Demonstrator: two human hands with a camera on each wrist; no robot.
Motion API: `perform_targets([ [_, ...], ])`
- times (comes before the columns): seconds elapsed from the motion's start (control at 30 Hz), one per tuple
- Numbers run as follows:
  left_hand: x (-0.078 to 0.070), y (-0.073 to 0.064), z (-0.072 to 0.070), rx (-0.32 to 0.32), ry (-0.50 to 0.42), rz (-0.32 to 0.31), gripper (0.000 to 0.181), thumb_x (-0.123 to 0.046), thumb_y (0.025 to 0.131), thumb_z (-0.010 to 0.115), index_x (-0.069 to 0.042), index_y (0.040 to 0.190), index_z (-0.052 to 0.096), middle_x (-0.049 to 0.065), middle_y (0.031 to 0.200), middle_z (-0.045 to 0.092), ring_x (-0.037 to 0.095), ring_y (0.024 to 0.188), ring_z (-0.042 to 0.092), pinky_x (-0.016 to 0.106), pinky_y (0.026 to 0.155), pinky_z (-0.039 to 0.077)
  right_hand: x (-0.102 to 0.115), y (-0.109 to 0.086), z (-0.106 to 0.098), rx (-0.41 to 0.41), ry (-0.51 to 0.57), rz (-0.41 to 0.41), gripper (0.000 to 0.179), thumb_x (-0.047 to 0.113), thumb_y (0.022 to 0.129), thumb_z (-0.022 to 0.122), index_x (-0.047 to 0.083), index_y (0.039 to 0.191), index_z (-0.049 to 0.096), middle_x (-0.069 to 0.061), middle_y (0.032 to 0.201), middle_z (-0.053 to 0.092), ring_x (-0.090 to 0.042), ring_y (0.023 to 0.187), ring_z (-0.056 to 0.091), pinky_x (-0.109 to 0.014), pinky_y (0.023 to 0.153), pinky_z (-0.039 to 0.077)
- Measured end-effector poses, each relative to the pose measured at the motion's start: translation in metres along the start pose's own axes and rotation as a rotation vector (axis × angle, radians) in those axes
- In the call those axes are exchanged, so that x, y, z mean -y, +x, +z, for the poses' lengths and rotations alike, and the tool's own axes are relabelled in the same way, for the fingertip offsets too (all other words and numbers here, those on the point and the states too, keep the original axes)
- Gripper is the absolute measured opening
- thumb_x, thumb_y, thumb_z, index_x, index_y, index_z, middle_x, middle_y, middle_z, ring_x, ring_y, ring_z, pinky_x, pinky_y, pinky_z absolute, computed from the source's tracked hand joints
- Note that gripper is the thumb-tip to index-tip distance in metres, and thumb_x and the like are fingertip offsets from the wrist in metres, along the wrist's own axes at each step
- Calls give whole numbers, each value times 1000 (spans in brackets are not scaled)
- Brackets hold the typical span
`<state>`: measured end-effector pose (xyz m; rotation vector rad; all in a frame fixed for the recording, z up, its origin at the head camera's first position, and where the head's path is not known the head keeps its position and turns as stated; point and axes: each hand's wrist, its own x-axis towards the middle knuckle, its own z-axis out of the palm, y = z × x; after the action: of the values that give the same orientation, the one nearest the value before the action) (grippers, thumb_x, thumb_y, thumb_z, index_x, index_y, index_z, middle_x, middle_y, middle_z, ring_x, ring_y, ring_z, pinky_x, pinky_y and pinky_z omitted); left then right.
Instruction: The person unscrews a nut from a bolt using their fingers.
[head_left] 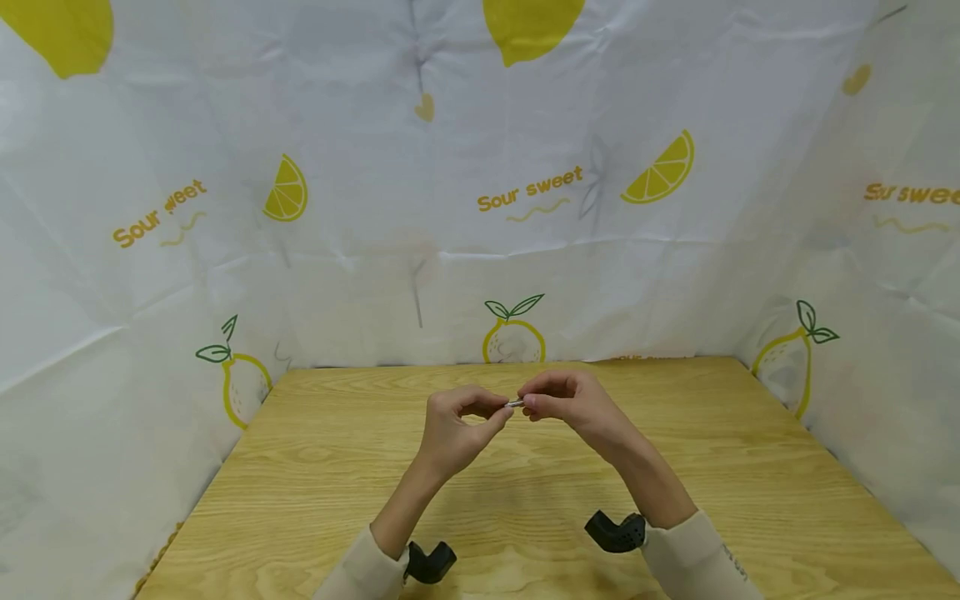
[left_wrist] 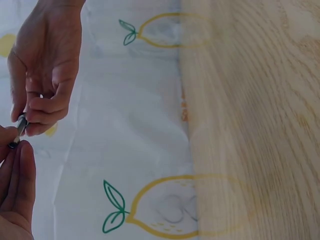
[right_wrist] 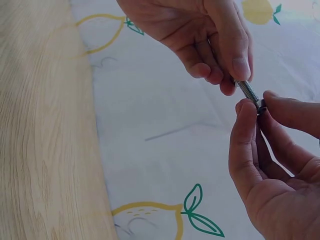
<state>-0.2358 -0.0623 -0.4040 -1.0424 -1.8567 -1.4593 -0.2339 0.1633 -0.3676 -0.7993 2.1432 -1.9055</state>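
Observation:
A small threaded metal bolt is held between the two hands, raised above the wooden table. My left hand pinches one end of it between thumb and fingertips; that end is mostly hidden by the fingers. With thumb and fingers, my right hand pinches a dark nut-like piece at the other end. Silvery thread shows between the two grips in the right wrist view. Seen from the left wrist, the bolt slants between the fingertips of both hands.
A white cloth printed with lemons hangs behind and along both sides of the table. Black wrist devices sit at both beige sleeves.

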Motion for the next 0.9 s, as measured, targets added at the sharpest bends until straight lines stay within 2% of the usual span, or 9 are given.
perform_targets([
  [0.23,0,-1,0,-4,-2,17,5,1,88,78,-3,91,80,13,84,79,18,72,77,25,66,65,0,0,1,7,20,-25,32,8,100,67,-16,121,64,4,103,74,-12,94,72,-30,94,60],
  [0.53,-1,-1,0,-8,-2,8,6,1,88,78,-4,92,80,13,84,79,17,71,77,25,67,65,1,0,1,-34,-6,-11,31,10,98,71,-12,120,67,5,104,75,-14,97,72,-33,95,60],
  [0.77,-1,-1,2,1,-20,7,10,4,87,78,-4,92,80,14,85,79,19,72,77,27,67,65,1,-1,1,-47,41,-8,29,11,100,69,-12,117,68,5,102,74,-16,97,73,-32,96,60],
  [0.9,-2,-1,2,1,-21,-12,11,5,86,78,-5,91,80,13,84,79,17,73,78,26,67,65,0,-1,1,-18,67,-13,31,9,100,67,-13,121,65,3,105,74,-14,98,74,-32,96,61],
])
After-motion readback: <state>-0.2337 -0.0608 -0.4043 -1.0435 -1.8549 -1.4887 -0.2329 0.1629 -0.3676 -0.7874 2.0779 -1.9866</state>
